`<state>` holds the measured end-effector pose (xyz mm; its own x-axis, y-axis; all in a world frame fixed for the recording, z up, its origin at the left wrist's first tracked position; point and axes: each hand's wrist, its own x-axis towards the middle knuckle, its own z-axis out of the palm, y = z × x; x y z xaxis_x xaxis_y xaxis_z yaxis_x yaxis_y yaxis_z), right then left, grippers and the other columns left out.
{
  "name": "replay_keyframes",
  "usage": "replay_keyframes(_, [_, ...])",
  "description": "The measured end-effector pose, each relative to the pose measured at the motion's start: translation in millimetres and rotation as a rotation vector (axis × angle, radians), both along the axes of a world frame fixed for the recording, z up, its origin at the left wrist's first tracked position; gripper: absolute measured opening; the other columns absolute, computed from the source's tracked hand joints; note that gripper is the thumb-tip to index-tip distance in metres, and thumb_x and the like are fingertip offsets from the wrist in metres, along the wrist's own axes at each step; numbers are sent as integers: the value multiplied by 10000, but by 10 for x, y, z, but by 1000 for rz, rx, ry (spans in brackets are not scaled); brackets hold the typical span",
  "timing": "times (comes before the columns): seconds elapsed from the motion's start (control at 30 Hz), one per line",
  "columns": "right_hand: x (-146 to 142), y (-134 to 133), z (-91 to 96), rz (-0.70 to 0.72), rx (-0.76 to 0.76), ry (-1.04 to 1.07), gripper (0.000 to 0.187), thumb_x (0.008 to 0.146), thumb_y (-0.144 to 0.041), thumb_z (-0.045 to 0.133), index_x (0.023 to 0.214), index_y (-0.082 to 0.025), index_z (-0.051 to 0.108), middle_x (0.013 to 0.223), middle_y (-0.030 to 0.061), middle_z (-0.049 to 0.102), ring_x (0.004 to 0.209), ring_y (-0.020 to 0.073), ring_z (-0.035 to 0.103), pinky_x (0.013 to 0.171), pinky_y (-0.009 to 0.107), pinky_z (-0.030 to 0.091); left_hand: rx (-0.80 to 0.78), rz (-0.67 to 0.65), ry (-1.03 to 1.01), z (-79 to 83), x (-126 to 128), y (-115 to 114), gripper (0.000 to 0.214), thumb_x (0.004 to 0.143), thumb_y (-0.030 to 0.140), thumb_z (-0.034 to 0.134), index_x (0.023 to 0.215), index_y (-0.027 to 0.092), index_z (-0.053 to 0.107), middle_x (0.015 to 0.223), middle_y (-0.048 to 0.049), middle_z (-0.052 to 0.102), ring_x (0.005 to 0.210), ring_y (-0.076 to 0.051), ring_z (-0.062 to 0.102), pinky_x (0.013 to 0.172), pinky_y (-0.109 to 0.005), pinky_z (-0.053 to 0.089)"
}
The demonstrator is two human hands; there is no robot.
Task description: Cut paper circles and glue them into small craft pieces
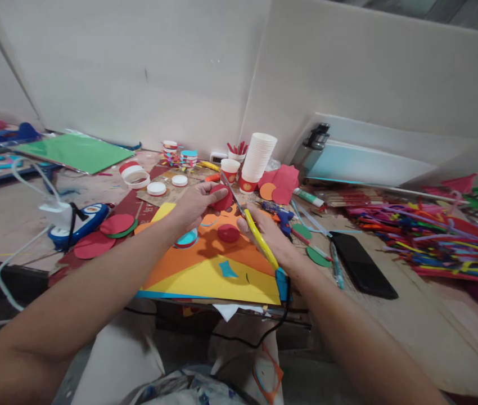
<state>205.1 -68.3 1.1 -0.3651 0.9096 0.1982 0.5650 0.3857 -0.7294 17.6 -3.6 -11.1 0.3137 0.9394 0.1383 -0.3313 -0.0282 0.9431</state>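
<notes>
My left hand (194,207) pinches a red paper circle (223,200) between thumb and fingers, above the work sheets. Yellow-handled scissors (257,232) are in my right hand (273,235), their blades pointing up and away beside the edge of the red circle. Whether the blades touch the paper I cannot tell. Below my hands, a red round piece (228,233) lies on orange paper (213,261). To its left sits a small round white piece with a blue face (187,239). Closer to me, a blue paper scrap (228,269) rests on a yellow sheet (197,284).
Stacked paper cups (259,157) stand at the back, near a glue gun (279,215). A black phone (363,264) and many coloured pipe cleaners (445,236) lie to the right. On the left are red circles (94,244) and a blue power strip (79,225) with white cables.
</notes>
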Motion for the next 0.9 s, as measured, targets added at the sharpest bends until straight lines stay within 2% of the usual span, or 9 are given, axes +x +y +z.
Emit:
replay_keyframes(0.33, [2, -9, 3, -17, -54, 29, 457, 864, -681, 466, 807, -230, 432, 688, -18, 419, 650, 140, 414, 555, 265, 317, -16, 16, 35, 35, -27, 7, 437, 576, 438, 877, 784, 129, 649, 680, -32, 668, 530, -84, 546, 459, -202, 353])
replay_keyframes(0.5, [-6, -23, 16, -22, -59, 41, 481, 851, -707, 465, 794, -230, 439, 659, -22, 408, 618, 134, 405, 527, 259, 307, 3, -17, 41, 8, -51, 38, 390, 620, 420, 858, 772, 127, 651, 658, -28, 656, 549, -89, 560, 468, -201, 347])
replay_keyframes(0.63, [4, -30, 13, -34, -67, 37, 499, 844, -723, 463, 792, -227, 451, 637, -28, 406, 585, 122, 395, 505, 251, 298, -11, -9, 38, 12, -52, 46, 393, 604, 413, 866, 761, 126, 648, 649, -30, 654, 527, -81, 534, 478, -211, 347])
replay_keyframes(0.8, [14, -26, 9, -29, -51, 23, 509, 847, -727, 457, 801, -219, 468, 640, -26, 410, 591, 123, 390, 518, 257, 304, -35, -13, -11, 50, -40, 27, 429, 545, 409, 893, 753, 128, 645, 655, -21, 653, 538, -82, 536, 540, -225, 403])
replay_keyframes(0.9, [8, -16, 1, -22, -17, -13, 489, 881, -697, 425, 820, -214, 459, 706, -14, 445, 646, 130, 406, 582, 272, 332, -13, -6, 4, 40, -26, 12, 414, 560, 418, 886, 746, 128, 655, 654, -25, 656, 549, -85, 538, 544, -222, 396])
